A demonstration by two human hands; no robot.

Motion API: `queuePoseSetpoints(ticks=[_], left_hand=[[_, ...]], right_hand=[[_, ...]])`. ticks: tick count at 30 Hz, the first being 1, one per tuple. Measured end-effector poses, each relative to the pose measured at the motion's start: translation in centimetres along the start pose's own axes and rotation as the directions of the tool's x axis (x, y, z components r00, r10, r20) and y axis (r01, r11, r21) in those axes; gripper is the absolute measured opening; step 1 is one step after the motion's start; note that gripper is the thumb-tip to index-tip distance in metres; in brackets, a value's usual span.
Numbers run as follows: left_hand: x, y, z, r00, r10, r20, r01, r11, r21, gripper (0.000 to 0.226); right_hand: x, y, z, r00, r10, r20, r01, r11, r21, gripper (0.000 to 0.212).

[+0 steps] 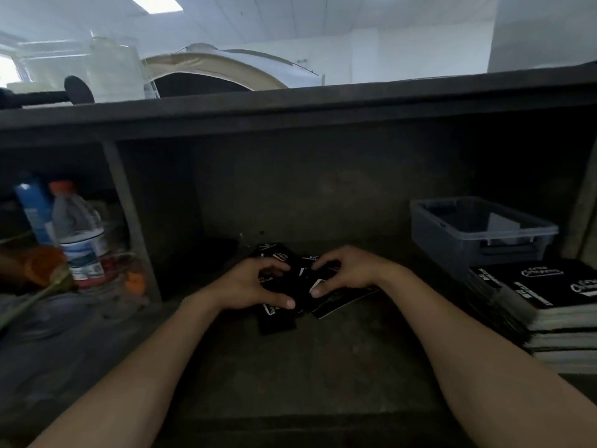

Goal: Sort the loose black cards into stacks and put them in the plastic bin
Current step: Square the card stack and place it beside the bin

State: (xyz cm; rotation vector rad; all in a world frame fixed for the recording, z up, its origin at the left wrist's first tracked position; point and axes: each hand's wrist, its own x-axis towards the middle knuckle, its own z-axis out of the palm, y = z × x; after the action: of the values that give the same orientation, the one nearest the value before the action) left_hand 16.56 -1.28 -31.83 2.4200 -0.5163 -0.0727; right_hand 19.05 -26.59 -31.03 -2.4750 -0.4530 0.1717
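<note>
Shelf unit: dark, matte, scuffed boards; an upright divider splits off a left compartment from the wide middle one.

Plastic bin: grey, translucent, rectangular, with a rolled rim and a handle slot in its near end; stands at the right rear of the middle compartment. Contents: a pale flat sheet leaning inside; anything else is too dim to tell.

Stacked cards: square-edged piles just in front of the bin, black glossy tops with white lettering, pale edges.

Left compartment: a clear water bottle with an orange cap and a blue bottle, both upright; blurred orange items beside them.

Loose black cards: thin, flat, overlapping at angles on the shelf floor, centre, well left of the bin.

Left hand and right hand: both lie on the loose pile, fingers curled over its far side and thumbs at its near side, grasping the cards between them.
</note>
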Motion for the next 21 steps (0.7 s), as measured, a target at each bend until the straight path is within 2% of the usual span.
queuePoseSetpoints(ticks=[2, 4, 6, 7, 8, 10, 12, 13, 15, 17, 19, 21], left_hand=[[0.3, -1.0, -0.2, 0.990, 0.084, -0.116, -0.091, 0.994, -0.055, 0.080], [0.1, -1.6, -0.8, 0.977, 0.084, -0.194, -0.084, 0.996, 0.006, 0.096], [-0.4, -1.9, -1.2, 0.996, -0.057, -0.071, 0.065, 0.992, 0.105, 0.113], [-0.7, -1.8, -1.1, 0.989, -0.144, 0.036, 0.136, 0.977, 0.165, 0.121], [-0.9, -1.6, -0.8, 0.977, -0.184, 0.109, 0.157, 0.962, 0.223, 0.128], [-0.9, -1.3, -0.3, 0.983, -0.147, 0.107, 0.115, 0.960, 0.257, 0.139], [-0.6, -1.1, 0.0, 0.996, -0.077, 0.050, 0.059, 0.957, 0.285, 0.144], [-0.6, -1.1, 0.0, 0.998, -0.048, 0.030, 0.037, 0.954, 0.298, 0.144], [-0.5, -1.2, 0.0, 1.000, 0.004, 0.014, -0.008, 0.965, 0.261, 0.139], [-0.5, -1.4, -0.2, 0.999, 0.040, -0.005, -0.039, 0.981, 0.192, 0.135], [-0.3, -1.6, -0.1, 0.997, 0.058, -0.051, -0.051, 0.989, 0.138, 0.127], [-0.2, -1.8, 0.1, 0.991, 0.087, -0.102, -0.074, 0.989, 0.129, 0.115]], right_hand=[[0.2, 0.8, -0.5, 0.999, -0.027, -0.039, 0.031, 0.993, 0.110, 0.074], [0.5, 1.1, -0.7, 0.986, 0.000, -0.168, 0.029, 0.985, 0.168, 0.076], [0.3, 0.7, -0.8, 0.939, 0.055, -0.338, -0.031, 0.996, 0.078, 0.067], [-0.2, 0.1, -0.7, 0.929, 0.109, -0.354, -0.108, 0.994, 0.022, 0.068], [-0.7, -0.5, -0.4, 0.929, 0.176, -0.324, -0.198, 0.980, -0.035, 0.075], [-1.4, -1.5, 0.5, 0.939, 0.264, -0.223, -0.309, 0.930, -0.199, 0.087], [-1.2, -1.9, 1.2, 0.956, 0.236, -0.174, -0.277, 0.924, -0.265, 0.082], [-1.1, -2.0, 1.2, 0.974, 0.180, -0.139, -0.206, 0.957, -0.205, 0.072], [-0.7, -1.9, 1.0, 0.999, 0.051, -0.018, -0.051, 0.998, 0.026, 0.053], [-0.7, -1.9, 1.1, 0.999, -0.017, 0.027, 0.011, 0.977, 0.211, 0.056], [-0.5, -2.0, 1.3, 0.993, -0.039, -0.112, 0.056, 0.986, 0.155, 0.049], [-1.0, -2.3, 1.1, 0.959, 0.017, -0.282, -0.026, 0.999, -0.030, 0.042]])
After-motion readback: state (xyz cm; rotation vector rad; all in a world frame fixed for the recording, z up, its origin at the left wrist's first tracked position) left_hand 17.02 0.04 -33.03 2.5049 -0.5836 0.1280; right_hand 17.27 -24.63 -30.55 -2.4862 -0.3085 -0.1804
